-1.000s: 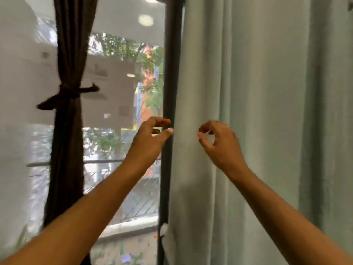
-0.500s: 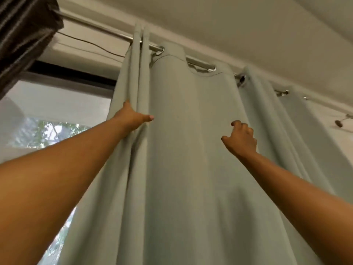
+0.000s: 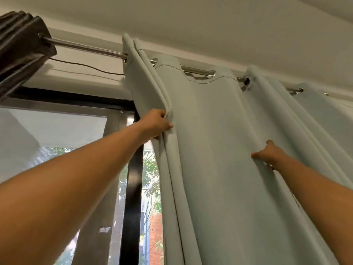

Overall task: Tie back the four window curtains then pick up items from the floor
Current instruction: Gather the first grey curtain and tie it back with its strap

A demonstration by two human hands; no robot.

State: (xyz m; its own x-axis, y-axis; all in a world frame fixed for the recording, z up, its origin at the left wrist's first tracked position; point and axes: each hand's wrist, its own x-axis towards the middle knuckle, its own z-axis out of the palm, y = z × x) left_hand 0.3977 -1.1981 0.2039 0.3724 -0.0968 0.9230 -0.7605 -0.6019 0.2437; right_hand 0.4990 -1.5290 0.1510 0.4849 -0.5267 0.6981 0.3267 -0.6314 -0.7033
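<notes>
The pale green curtain (image 3: 210, 150) hangs by eyelets from the steel rod (image 3: 84, 47), its folds running vertically below the rod. My left hand (image 3: 155, 124) pinches the curtain's leading edge, fingers closed on the doubled fold. My right hand (image 3: 268, 153) clamps a pleat further along the rod, to the right. The left hand is nearer the rod. The gathering move runs rightward, I judge.

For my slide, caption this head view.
Both hands, left hand and right hand, gather the pale green curtain.
</notes>
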